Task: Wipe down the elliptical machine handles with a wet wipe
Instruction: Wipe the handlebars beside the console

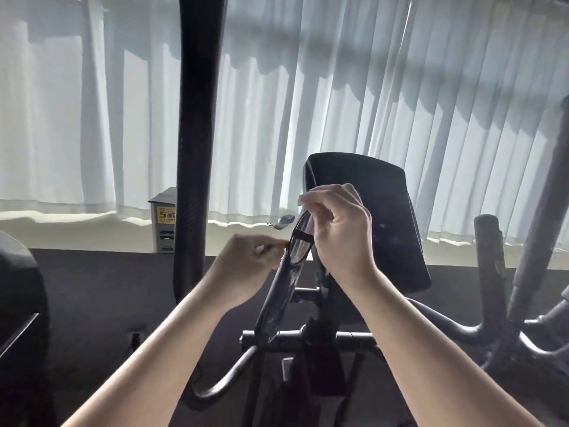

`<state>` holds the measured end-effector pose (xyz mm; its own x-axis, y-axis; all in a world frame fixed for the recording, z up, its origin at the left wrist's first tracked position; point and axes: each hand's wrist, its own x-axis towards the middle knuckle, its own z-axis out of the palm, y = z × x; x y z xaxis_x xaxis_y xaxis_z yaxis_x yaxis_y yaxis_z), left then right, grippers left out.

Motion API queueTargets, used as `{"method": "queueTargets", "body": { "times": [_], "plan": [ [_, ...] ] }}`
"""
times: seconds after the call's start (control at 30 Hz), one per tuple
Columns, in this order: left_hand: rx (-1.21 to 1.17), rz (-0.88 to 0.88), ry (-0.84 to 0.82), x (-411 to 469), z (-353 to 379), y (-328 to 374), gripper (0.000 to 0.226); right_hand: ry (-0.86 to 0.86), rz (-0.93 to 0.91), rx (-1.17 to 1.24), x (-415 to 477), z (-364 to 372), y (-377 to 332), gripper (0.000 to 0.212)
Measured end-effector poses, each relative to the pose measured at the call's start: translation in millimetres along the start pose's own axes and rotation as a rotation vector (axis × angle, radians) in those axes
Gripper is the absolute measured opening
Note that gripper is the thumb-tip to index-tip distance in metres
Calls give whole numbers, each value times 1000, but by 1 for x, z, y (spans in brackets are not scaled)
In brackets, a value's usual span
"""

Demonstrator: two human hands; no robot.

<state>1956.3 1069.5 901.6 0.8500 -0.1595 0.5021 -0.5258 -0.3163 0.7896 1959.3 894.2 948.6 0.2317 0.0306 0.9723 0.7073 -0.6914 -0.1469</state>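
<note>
A long dark wet wipe packet [277,297] hangs in front of the elliptical's black console [378,217]. My left hand [246,266] pinches the packet's left edge beside its flap opening. At the packet's top, the fingertips of my right hand [338,232] pinch a small pale bit; whether it is the wipe or the flap I cannot tell. The left upright handle [197,118] rises just left of my hands. The right upright handle [545,211] leans at the far right, with a short fixed grip [489,257] beside it. Curved lower handlebars [221,386] run below my arms.
White curtains [338,103] cover the window behind the machine. A grey box with a yellow label [164,223] and a small dark object [284,222] sit on the sill. Part of another dark machine [18,303] stands at the left edge.
</note>
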Motion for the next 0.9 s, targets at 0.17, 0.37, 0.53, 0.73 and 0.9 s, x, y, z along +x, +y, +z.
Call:
{"method": "queueTargets", "body": {
  "times": [0.17,0.37,0.53,0.73,0.9],
  "plan": [
    [3,-31,-33,-10,0,-8,30,-114,-163,49,-68,7,2,26],
    [-18,-67,-31,-15,0,-10,37,-148,-208,107,-75,4,4,13],
    [-66,-108,-31,-16,1,-11,52,16,76,221,-10,-2,12,15],
    [-55,-123,-24,-20,2,-13,42,176,361,398,-38,14,13,23],
    [-40,-113,-7,-22,2,-10,55,240,502,526,-78,26,8,30]
  ]
}}
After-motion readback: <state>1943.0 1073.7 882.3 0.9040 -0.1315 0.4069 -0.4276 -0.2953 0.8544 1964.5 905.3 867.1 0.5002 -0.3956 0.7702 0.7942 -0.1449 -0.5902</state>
